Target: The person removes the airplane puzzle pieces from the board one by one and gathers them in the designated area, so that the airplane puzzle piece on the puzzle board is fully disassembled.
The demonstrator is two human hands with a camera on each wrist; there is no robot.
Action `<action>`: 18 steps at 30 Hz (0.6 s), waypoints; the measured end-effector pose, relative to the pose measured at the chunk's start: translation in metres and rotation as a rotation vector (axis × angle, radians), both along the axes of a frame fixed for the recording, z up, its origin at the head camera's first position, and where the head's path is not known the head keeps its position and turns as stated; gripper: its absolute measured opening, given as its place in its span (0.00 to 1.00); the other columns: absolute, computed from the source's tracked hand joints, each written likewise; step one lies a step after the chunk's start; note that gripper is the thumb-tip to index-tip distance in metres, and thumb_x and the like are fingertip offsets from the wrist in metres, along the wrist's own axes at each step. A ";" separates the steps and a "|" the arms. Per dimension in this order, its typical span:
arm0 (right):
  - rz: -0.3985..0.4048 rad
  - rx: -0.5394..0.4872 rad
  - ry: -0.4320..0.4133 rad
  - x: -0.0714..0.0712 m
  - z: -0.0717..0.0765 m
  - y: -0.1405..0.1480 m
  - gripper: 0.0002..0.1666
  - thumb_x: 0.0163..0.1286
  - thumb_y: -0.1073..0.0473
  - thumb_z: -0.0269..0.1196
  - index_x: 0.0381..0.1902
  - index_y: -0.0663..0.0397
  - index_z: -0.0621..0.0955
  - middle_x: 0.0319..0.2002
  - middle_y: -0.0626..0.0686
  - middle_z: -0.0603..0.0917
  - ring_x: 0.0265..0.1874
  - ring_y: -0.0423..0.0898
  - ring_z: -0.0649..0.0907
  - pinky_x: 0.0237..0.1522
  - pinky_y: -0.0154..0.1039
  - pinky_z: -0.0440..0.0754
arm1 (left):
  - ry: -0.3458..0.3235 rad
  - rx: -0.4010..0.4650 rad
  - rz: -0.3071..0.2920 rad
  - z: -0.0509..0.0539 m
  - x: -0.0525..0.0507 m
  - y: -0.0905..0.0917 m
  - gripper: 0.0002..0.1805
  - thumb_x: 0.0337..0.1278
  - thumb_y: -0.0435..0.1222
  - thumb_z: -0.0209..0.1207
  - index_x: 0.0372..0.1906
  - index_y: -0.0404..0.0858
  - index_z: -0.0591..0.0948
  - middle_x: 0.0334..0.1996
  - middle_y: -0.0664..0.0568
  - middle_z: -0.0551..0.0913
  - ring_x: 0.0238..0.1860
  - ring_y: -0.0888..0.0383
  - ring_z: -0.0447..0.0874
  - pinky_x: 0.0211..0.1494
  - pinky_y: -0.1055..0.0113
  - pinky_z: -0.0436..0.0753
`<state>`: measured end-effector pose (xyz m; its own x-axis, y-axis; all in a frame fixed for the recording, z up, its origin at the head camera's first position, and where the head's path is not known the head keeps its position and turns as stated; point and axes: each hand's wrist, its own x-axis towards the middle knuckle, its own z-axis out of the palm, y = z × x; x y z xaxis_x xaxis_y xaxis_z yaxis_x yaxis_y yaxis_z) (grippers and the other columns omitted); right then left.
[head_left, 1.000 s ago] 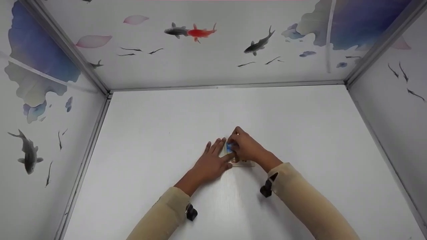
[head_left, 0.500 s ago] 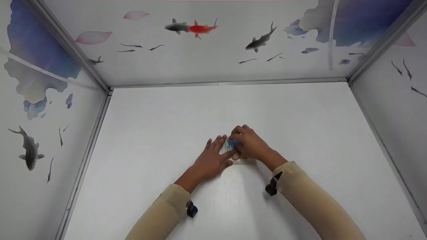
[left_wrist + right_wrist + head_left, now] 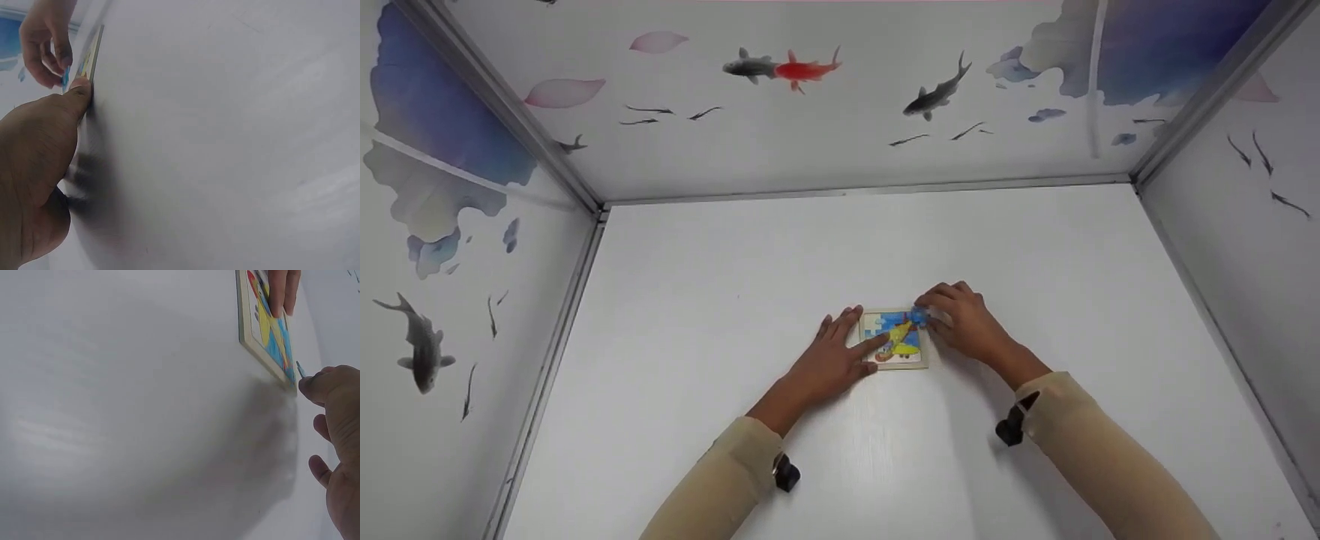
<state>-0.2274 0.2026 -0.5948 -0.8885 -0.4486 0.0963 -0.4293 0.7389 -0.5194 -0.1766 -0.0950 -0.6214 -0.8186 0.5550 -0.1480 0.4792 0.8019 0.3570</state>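
A small jigsaw puzzle in a pale wooden frame (image 3: 911,367) lies flat on the white table, with a yellow figure on a blue ground. My left hand (image 3: 829,367) rests at its left side, index finger stretched over the picture and thumb at the lower edge. At the top right corner my right hand (image 3: 976,326) pinches a blue puzzle piece (image 3: 918,316) between thumb and fingers. The right wrist view shows this piece (image 3: 300,369) edge-on, held just off the frame's corner. Pale, unfilled-looking patches show at the picture's upper left, partly too small to make out.
The white tabletop (image 3: 720,300) spreads around the puzzle. Upright panels painted with fish and lotus leaves enclose the left, back (image 3: 855,135) and right sides, joined by metal rails. A black wrist camera (image 3: 1010,427) sits by each sleeve.
My right hand has moved right, off the middle of the puzzle to its top right corner, with a blue piece in its fingers, uncovering the picture. The left hand stays nearly still.
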 end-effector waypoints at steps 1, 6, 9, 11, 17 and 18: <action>-0.010 0.001 0.002 0.000 0.000 0.004 0.20 0.75 0.65 0.73 0.62 0.49 0.88 0.61 0.54 0.88 0.62 0.60 0.81 0.63 0.69 0.78 | 0.003 0.008 0.001 0.000 0.000 -0.001 0.33 0.86 0.63 0.46 0.87 0.68 0.64 0.93 0.45 0.45 0.94 0.45 0.40 0.94 0.43 0.47; -0.066 0.008 -0.023 0.002 -0.001 0.023 0.23 0.74 0.66 0.72 0.65 0.48 0.87 0.62 0.53 0.88 0.64 0.61 0.80 0.63 0.71 0.77 | 0.003 0.028 0.005 0.001 0.000 -0.002 0.33 0.86 0.63 0.46 0.87 0.68 0.63 0.93 0.44 0.45 0.94 0.44 0.41 0.94 0.43 0.46; -0.096 0.020 -0.044 0.002 -0.002 0.032 0.25 0.74 0.66 0.73 0.66 0.47 0.86 0.63 0.53 0.88 0.65 0.61 0.80 0.64 0.72 0.77 | 0.007 0.019 0.005 0.002 0.001 -0.002 0.33 0.86 0.63 0.46 0.88 0.68 0.63 0.93 0.44 0.46 0.94 0.44 0.42 0.94 0.43 0.47; -0.110 0.035 -0.050 0.002 -0.004 0.037 0.25 0.74 0.66 0.73 0.66 0.46 0.86 0.62 0.53 0.89 0.64 0.61 0.81 0.63 0.72 0.78 | 0.007 0.013 0.007 0.002 0.001 -0.001 0.33 0.86 0.63 0.46 0.88 0.68 0.63 0.93 0.44 0.46 0.94 0.44 0.42 0.94 0.42 0.47; -0.120 0.053 -0.054 0.001 -0.009 0.045 0.24 0.75 0.65 0.72 0.66 0.46 0.86 0.61 0.52 0.89 0.63 0.61 0.82 0.61 0.72 0.78 | -0.002 0.020 0.009 0.001 0.002 -0.001 0.32 0.87 0.63 0.45 0.88 0.68 0.63 0.93 0.44 0.45 0.94 0.44 0.40 0.94 0.43 0.45; -0.118 0.057 -0.057 0.001 -0.010 0.045 0.23 0.75 0.65 0.72 0.66 0.47 0.86 0.61 0.53 0.89 0.63 0.61 0.82 0.61 0.72 0.79 | -0.004 0.023 0.010 0.000 0.003 -0.001 0.32 0.87 0.63 0.45 0.88 0.68 0.63 0.93 0.45 0.45 0.94 0.44 0.40 0.94 0.43 0.45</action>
